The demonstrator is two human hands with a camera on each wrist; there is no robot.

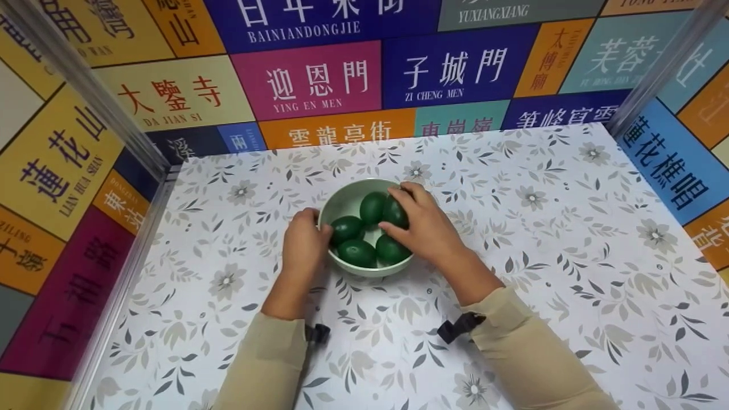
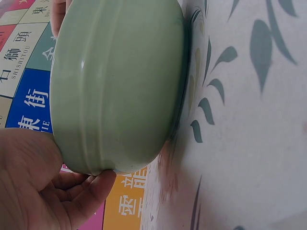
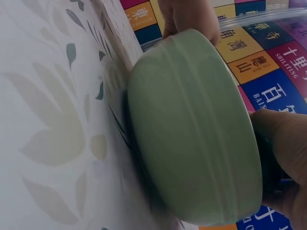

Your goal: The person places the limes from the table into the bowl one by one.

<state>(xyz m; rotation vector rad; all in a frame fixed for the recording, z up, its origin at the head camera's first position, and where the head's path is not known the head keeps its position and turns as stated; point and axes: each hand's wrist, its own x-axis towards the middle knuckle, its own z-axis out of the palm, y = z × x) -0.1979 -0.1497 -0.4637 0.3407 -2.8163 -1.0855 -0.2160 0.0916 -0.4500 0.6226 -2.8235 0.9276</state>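
A pale green bowl (image 1: 367,272) stands on the table with several smooth, dark green avocados (image 1: 357,253) in it. My left hand (image 1: 303,242) grips the bowl's left side, thumb at the rim and fingers against the outer wall. In the left wrist view those fingers (image 2: 96,194) touch the glazed side of the bowl (image 2: 120,86). At the right rim, my right hand (image 1: 427,228) holds one avocado (image 1: 394,212) between thumb and fingers. The right wrist view shows this avocado (image 3: 269,160) only partly, behind the bowl's wall and under the hand (image 3: 288,148).
White cloth with grey leaves and flowers covers the table (image 1: 228,330). Colourful panels with Chinese lettering (image 1: 319,80) enclose the back and both sides. Clear upright edge strips (image 1: 114,85) mark the corners. Dark straps (image 1: 461,327) show at both cuffs.
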